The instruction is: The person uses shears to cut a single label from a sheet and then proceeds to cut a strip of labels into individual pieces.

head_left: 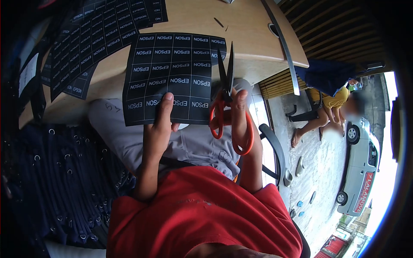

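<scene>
My left hand grips a black sheet by its lower part, thumb on top and fingers mostly hidden beneath. White lines divide the sheet into a grid of EPSON labels, which read upside down from here. My right hand is closed through the orange-red handles of a pair of scissors. The dark blades point away from me and stand slightly parted, beside the sheet's right edge. A strip with labels juts out at the sheet's top right corner, close to the blade tips.
More black EPSON sheets lie across the wooden table at left. A long metal ruler overhangs its right edge. Dark straps with metal rings hang at lower left. Two people are outside near a parked van.
</scene>
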{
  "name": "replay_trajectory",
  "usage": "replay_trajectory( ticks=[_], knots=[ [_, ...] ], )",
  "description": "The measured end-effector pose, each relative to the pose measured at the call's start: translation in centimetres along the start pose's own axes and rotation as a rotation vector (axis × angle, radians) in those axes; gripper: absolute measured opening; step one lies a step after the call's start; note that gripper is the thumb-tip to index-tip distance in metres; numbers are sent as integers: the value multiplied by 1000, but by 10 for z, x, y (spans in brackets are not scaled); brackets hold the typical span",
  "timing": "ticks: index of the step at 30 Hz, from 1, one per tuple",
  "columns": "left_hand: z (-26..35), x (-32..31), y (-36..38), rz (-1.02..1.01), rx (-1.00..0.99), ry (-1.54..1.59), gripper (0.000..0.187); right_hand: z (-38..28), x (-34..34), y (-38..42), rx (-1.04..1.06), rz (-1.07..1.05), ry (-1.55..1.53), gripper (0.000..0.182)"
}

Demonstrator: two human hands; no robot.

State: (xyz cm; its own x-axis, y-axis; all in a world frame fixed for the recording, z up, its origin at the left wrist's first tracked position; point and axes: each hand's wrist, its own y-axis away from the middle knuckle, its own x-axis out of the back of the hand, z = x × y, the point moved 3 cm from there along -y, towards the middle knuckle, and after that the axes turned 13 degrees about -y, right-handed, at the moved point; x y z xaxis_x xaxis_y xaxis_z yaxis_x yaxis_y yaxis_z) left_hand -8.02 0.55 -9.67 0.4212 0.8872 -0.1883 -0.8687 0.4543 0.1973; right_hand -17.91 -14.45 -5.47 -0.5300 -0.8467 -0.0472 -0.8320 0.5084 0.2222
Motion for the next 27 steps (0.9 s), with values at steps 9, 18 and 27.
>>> replay_trajectory(
  ticks=[9,18,27],
  knots=[
    [11,-4,-1,42,22,-53,24,-2,-4,-6,-109,-21,26,72],
    [13,-10,-1,38,6,-20,25,-9,-5,2,-151,-2,-60,73],
    [16,-10,2,48,31,-64,30,1,-3,4,-221,-37,-56,89]
  ],
)
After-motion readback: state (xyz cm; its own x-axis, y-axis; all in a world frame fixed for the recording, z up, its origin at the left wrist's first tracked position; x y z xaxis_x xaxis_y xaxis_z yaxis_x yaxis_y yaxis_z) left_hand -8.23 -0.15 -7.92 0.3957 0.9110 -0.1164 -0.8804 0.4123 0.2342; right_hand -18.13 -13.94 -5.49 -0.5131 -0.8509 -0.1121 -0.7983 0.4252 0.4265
